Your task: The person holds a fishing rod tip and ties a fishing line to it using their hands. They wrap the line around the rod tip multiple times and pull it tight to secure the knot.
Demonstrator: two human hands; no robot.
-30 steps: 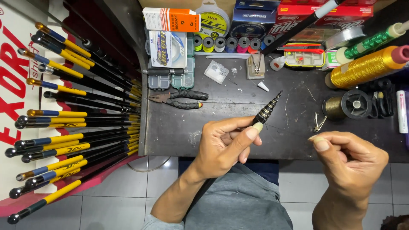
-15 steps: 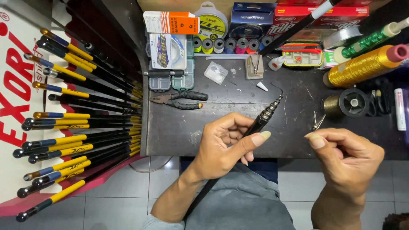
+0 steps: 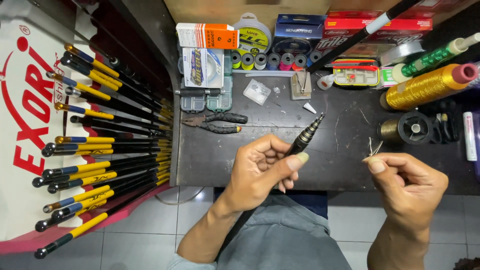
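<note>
Left hand (image 3: 262, 170) closed around a black rod tip (image 3: 306, 137), thumb on top, tip pointing toward 1 o'clock over the dark surface (image 3: 260, 145). Right hand (image 3: 407, 182) at 3 o'clock from the left one, pinching a small metal ring guide (image 3: 374, 148) between thumb and finger.

At 12 o'clock along the back: an orange and white box (image 3: 206, 35), a round yellow-green line spool pack (image 3: 252, 32), a dark blue box (image 3: 297, 32), red boxes (image 3: 360, 27). Below them a row of small coloured thread spools (image 3: 270, 61). At 2 o'clock a big gold thread cone (image 3: 425, 86) and a green one (image 3: 430, 57). Black pliers (image 3: 215, 122) at 11 o'clock, well apart from the left hand. At 9 o'clock a white sign with big red letters (image 3: 25, 115) and a rack of black, yellow and blue rods (image 3: 100, 165). Nothing between the two hands.
</note>
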